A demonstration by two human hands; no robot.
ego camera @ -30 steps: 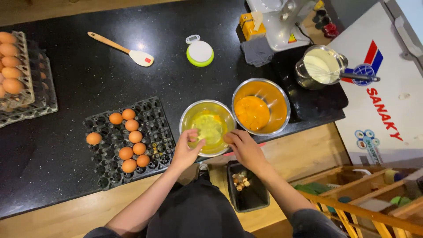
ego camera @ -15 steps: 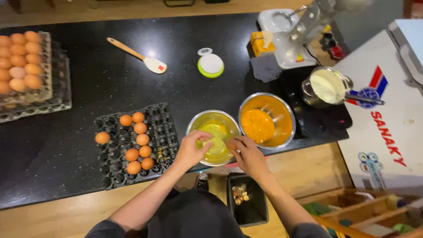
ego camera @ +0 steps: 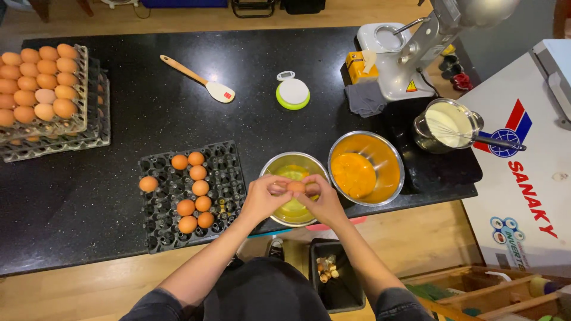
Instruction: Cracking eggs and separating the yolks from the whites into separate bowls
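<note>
Both hands hold one brown egg (ego camera: 295,186) between their fingertips over a steel bowl (ego camera: 279,164) that contains clear egg white. My left hand (ego camera: 266,197) grips the egg's left end, my right hand (ego camera: 323,201) its right end. Right of it stands a second steel bowl (ego camera: 386,156) with orange yolks. To the left, a black egg tray (ego camera: 225,172) carries several brown eggs (ego camera: 196,189).
A stack of full egg trays (ego camera: 41,89) sits at far left. A wooden-handled spatula (ego camera: 199,79), a small green scale (ego camera: 292,94), a stand mixer (ego camera: 410,53) and a pot with a whisk (ego camera: 449,125) lie behind. A black bin with eggshells (ego camera: 330,270) stands on the floor below.
Both hands have drawn together over the egg-white bowl and now hold a brown egg between them. The camera view has shifted slightly.
</note>
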